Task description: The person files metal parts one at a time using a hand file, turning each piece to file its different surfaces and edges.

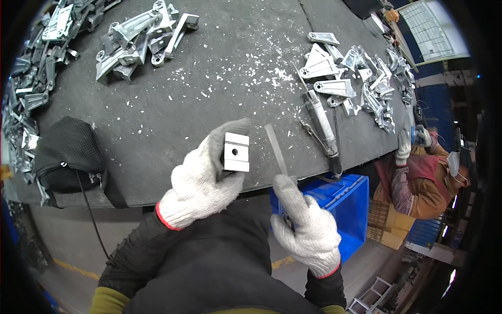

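Note:
Both of my hands wear white knit gloves with grey fingers and red cuffs. My left hand [205, 180] is closed around a silver metal casting [236, 152], its flat end with a round hole turned up. To the right, my right hand [308, 225] grips a flat metal file [275, 149], its index finger laid along the tool; the handle is hidden in the palm. The file's blade points away over the table edge, apart from the casting. Beyond it on the table lies a silver pneumatic hand tool [321, 121] with a thin tip.
Metal castings lie in piles at the far left [141, 36], left edge [39, 73] and right [355, 78] of the dark table [172, 104], among scattered metal chips. A black mesh pouch [69, 152] sits left. A blue crate [353, 214] stands below the edge. A co-worker [418, 178] works at right.

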Available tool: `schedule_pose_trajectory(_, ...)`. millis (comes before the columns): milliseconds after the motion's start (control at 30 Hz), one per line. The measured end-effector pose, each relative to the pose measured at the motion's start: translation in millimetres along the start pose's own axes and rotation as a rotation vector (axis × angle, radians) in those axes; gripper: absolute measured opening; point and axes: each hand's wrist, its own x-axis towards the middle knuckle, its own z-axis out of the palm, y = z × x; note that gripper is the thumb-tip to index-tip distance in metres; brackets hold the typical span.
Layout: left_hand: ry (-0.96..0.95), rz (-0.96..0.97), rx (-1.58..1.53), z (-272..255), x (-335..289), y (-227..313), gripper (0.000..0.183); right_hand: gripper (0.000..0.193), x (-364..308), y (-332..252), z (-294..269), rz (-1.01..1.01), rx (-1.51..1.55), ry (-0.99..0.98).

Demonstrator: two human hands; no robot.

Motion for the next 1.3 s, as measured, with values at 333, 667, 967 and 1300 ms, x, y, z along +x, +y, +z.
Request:
schedule_pose_trajectory(333,0.161,0.335,-0.18,-2,-3,-52,0.03,0.075,-23,1,19,-0.013,0.56,0.015)
schedule_pose_trajectory(667,-0.048,0.144,-0.346,-3,1,-30,0.035,0.068,-21,-15,14,-0.048,0.172,-0.146)
schedule_pose_trajectory(967,-0.068,0.257,-0.257,-4,4,-33,0.03,0.069,-20,-10,15,-0.098,-0.007,-0.144)
schedule_pose_trajectory(1300,-0.128,0.281,-0.219,-8,6,-45,0.048,0.072,-14,22,15,-0.134,0.814,-0.412)
